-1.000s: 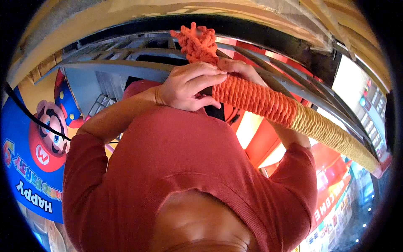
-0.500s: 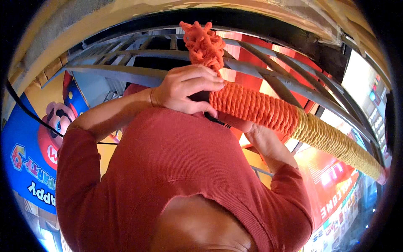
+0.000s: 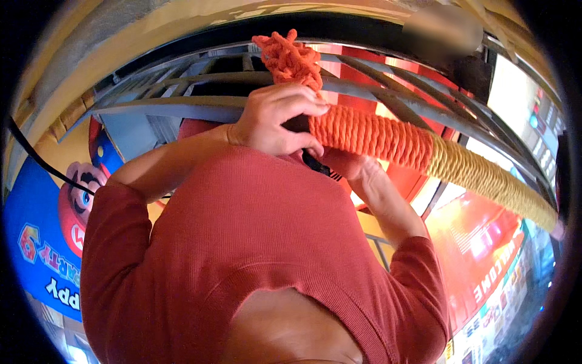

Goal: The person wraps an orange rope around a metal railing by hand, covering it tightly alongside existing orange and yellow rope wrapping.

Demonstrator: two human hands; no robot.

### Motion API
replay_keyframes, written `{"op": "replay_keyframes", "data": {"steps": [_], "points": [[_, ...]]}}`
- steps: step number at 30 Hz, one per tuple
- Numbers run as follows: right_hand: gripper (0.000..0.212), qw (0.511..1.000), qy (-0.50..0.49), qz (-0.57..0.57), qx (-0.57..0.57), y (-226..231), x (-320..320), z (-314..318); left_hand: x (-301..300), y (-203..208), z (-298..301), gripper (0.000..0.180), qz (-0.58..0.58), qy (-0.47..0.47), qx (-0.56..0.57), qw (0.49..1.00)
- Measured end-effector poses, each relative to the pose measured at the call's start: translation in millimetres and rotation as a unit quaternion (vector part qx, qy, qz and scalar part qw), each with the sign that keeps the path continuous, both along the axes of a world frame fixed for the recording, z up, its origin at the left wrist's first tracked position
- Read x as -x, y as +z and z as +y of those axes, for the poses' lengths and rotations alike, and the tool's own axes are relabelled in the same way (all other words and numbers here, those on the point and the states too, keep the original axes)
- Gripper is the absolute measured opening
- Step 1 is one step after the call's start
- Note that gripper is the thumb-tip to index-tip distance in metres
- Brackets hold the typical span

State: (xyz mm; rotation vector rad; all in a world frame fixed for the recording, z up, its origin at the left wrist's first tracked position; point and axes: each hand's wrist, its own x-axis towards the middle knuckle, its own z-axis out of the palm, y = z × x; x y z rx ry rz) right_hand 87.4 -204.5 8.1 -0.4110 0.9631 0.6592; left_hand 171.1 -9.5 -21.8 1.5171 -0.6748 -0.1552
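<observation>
A long pole [image 3: 379,137] slants down to the right, wound tightly in orange rope at its near end and yellow rope [image 3: 491,179] farther along. My left hand [image 3: 276,118] curls round its dark, bare end, thumb below and fingers over the top, where the orange winding starts. Just above those fingers bunches a tangle of loose orange rope [image 3: 294,59]. Under the orange section is my right hand [image 3: 348,164], its fingers hidden by the pole. A small black ridged piece [image 3: 318,165] shows between the two hands, close to my red top.
Grey metal bars [image 3: 170,109] run across behind the pole. A blue banner with a cartoon figure [image 3: 48,242] hangs at left, a black cable [image 3: 51,170] crossing it. At right are a red lit panel [image 3: 479,255] and a bright screen [image 3: 515,109].
My left hand and the pole's near end have shifted slightly right. The right wrist has moved up a little. More of the black ridged piece shows; the grip looks unchanged.
</observation>
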Motion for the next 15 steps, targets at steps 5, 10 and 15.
{"op": "replay_keyframes", "data": {"steps": [5,10,15], "points": [[0.041,0.949,0.160,-0.049,0.267,41,9,12,6,1,1,0.059,0.040,0.033,-0.017,0.999],[0.016,0.317,0.417,-0.546,0.654,115,-23,33,5,1,0,0.082,0.131,0.004,0.007,0.991],[0.021,0.223,0.499,-0.646,0.532,64,-82,42,5,3,-1,0.088,0.080,0.053,-0.013,0.995]]}}
